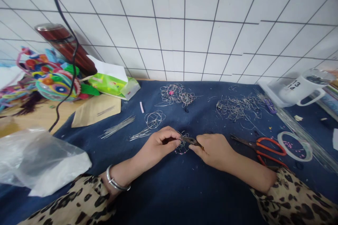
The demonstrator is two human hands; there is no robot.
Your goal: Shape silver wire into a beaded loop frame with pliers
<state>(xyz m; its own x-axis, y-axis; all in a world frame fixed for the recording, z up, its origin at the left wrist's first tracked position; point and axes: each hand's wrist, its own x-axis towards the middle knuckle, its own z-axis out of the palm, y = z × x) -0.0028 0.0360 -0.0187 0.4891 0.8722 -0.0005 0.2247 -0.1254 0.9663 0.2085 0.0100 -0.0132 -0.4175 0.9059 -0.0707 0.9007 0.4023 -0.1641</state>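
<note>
Between my hands is a small round wire frame [182, 149] with tiny pink beads along its lower edge. My left hand [163, 143] pinches the frame's left side between thumb and fingers. My right hand [212, 148] is closed around the handles of dark pliers [190, 140], whose jaws meet the wire close to my left fingertips. Whether the jaws are fully closed is too small to tell. Just beyond my left hand lie another round wire frame [155, 119] and a bundle of short wires [140, 134].
Orange-handled scissors [271, 146] and a clear round dish [307, 151] of pink beads lie right. Farther back are tangled wire [237, 107] and finished-looking wire shapes [173, 94]. A white mug [303, 88] stands at right. Left are a plastic bag [39, 161], straight wires [118, 126] and a hanging black cable [69, 24].
</note>
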